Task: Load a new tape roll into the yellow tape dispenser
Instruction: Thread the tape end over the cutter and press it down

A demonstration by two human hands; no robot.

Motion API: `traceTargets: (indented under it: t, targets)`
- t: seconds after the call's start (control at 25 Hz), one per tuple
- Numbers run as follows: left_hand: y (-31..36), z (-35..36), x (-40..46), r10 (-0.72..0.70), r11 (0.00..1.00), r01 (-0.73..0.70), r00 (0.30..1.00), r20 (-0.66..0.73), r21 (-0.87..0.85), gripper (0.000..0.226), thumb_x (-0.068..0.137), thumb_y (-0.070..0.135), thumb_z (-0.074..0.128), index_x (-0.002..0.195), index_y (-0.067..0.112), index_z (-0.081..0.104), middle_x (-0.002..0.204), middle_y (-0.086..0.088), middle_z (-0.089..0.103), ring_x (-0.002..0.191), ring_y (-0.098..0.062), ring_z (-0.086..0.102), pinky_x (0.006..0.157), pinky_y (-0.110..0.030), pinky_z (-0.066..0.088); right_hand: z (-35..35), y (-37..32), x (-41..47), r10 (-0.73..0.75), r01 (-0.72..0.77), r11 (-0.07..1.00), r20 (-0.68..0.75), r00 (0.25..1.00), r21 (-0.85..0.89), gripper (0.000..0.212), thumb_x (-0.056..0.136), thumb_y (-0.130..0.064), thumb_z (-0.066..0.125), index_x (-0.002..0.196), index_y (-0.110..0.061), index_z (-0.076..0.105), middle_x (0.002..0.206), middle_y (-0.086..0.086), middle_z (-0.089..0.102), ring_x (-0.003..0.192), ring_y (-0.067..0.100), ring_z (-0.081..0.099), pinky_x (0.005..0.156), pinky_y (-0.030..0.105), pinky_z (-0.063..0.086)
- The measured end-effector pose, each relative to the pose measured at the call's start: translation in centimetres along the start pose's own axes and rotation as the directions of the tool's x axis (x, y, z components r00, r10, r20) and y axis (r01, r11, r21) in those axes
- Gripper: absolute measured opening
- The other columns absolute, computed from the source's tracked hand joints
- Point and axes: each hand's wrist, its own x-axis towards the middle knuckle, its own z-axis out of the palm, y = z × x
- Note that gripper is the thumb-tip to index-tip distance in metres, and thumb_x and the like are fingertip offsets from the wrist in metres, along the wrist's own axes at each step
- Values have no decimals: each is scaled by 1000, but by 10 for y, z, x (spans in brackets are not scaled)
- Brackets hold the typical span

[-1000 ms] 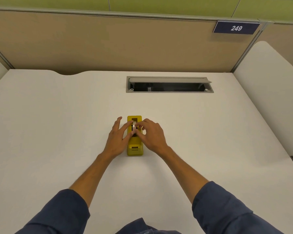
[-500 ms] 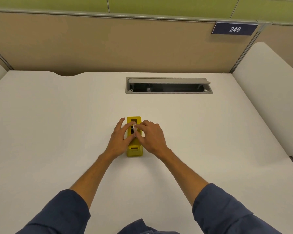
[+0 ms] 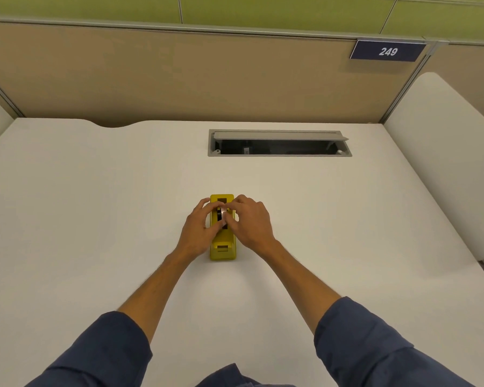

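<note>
Dispenser: the yellow tape dispenser (image 3: 223, 248) sat near the middle of the white desk (image 3: 95, 205), long axis running away from the person, its low near end uncovered.
Roll: the tape roll (image 3: 222, 214) stood on edge in the dispenser's central slot, a dark core with a pale, glossy band — partly hidden by fingers.
Left hand: the left hand (image 3: 196, 233) lay against the dispenser's left flank, thumb and forefinger pinched on the roll's near-left edge.
Right hand: the right hand (image 3: 249, 220) curled over from the right, fingertips closed on the roll's top and right side.
Seating: whether the core had dropped fully onto its bearings could not be told.
Handling: the roll was probably light, stiff and slick on its outer wrap — best gripped by its flat sides or the core, not the sticky band.
Base: the dispenser looked heavy enough to stay put, though a steadying hand on its wall seemed wise.
Background: a cable tray (image 3: 279, 143) lay open at the back, well apart.
</note>
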Motion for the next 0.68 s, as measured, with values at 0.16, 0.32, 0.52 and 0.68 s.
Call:
traceTargets:
  t: [0.16,0.32,0.52,0.68]
  targets:
    - [-2,0,1,-11,998,10,1000,13,64,39,88,33,62,126,31,53,143,1,45,125,-18,46,93,-24,34,-1,-1,4,-18,19,999,27,999,-37,26,96,-30,51,115,-27,68,106,3,66,94,22,59,80,36,40]
    - [-3,-1,1,-10,995,8,1000,18,104,39,88,38,60,126,32,53,146,-1,43,127,-23,46,96,-27,34,-2,-1,8,-19,20,998,27,999,-61,24,96,-30,52,110,-25,71,104,3,68,94,22,60,77,35,38]
    - [-4,0,1,-4,992,2,1000,14,128,42,88,46,56,128,34,52,146,-1,43,126,-24,47,99,-37,42,-5,-3,10,-6,8,998,43,999,-57,22,95,-26,53,106,-24,72,100,2,70,91,22,60,77,37,40]
    - [-5,0,0,4,991,-6,1000,13,135,43,87,49,55,128,35,52,144,0,45,123,-24,50,98,-39,45,-9,-5,13,-4,12,995,89,996,-98,23,97,-25,50,103,-20,72,99,3,68,90,23,60,78,38,43]
